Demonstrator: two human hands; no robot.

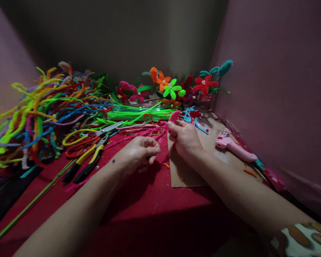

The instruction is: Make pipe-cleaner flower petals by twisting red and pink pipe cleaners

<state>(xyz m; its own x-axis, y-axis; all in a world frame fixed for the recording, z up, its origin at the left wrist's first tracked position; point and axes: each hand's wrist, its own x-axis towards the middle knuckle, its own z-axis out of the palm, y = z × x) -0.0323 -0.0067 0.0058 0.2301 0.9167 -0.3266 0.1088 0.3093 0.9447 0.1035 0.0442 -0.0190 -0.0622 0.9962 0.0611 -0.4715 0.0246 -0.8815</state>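
Note:
My left hand (139, 151) rests on the red cloth (139, 203) with its fingers curled in, pinching the end of a pink pipe cleaner strand (139, 134) that runs across towards my other hand. My right hand (184, 137) is closed on a pink pipe cleaner petal (174, 116), held up above a brown cardboard sheet (184, 175). More pink strands lie between the two hands.
A big tangle of coloured pipe cleaners (42, 114) fills the left. Scissors (107, 129) and yellow-handled pliers (88, 160) lie beside it. Finished pipe cleaner flowers (171, 89) stand at the back. A pink glue gun (234, 146) lies right, near the purple wall.

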